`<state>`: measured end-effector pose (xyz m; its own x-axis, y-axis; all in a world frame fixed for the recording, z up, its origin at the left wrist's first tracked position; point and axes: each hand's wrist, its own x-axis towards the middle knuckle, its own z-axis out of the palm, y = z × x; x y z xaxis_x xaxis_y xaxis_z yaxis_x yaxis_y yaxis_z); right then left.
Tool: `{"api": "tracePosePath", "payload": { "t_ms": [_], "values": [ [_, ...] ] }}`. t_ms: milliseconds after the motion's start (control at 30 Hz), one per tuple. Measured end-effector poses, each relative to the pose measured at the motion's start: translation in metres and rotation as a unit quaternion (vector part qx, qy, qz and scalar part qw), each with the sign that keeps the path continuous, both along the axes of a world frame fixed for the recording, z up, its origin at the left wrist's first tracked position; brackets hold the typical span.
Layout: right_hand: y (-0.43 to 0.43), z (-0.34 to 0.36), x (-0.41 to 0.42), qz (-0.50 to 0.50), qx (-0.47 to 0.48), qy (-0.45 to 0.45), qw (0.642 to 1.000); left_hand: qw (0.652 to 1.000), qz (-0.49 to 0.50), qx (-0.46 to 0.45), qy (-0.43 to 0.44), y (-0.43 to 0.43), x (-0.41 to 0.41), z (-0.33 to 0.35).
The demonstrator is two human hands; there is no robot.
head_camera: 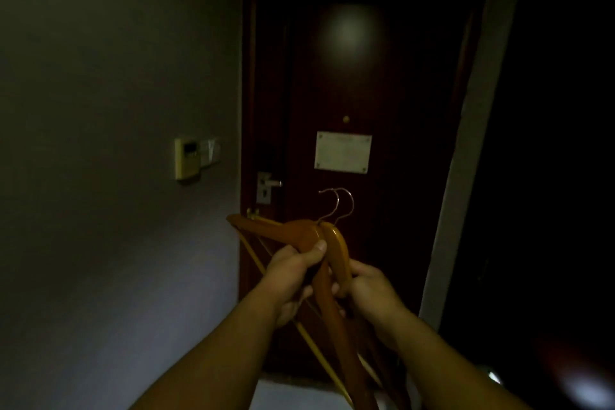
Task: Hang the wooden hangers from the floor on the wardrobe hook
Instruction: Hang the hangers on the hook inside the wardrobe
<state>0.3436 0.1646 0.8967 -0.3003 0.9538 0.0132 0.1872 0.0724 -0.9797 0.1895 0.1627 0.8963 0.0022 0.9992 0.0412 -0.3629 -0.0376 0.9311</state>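
Note:
Two wooden hangers (307, 232) with thin metal hooks (337, 201) are held together in front of me, hooks pointing up. My left hand (292, 268) grips the neck of the left hanger with the thumb on top. Beside it, my right hand (367, 286) wraps around the arm of the right hanger (339, 250). The hangers' lower arms and a light crossbar (319, 354) slant down between my forearms. No wardrobe hook shows in the dim view.
A dark red door (349, 83) stands straight ahead with a white notice plate (342, 151) and a metal handle (269, 185). A grey wall on the left carries a thermostat panel (188, 158). A pale door frame (466, 150) runs along the right; beyond it is darkness.

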Motion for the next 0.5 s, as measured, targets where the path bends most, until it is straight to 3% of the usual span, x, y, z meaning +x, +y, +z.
{"api": "tracePosePath", "payload": {
  "t_ms": [267,500],
  "values": [
    [-0.091,0.127,0.023,-0.066,0.111,-0.011,0.992,0.996,-0.005,0.086,0.022,-0.06,0.033,0.121],
    [-0.177,0.185,0.058,-0.16,0.187,-0.009,0.969,0.988,-0.072,0.135,-0.028,-0.129,0.08,0.189]
  ]
}}
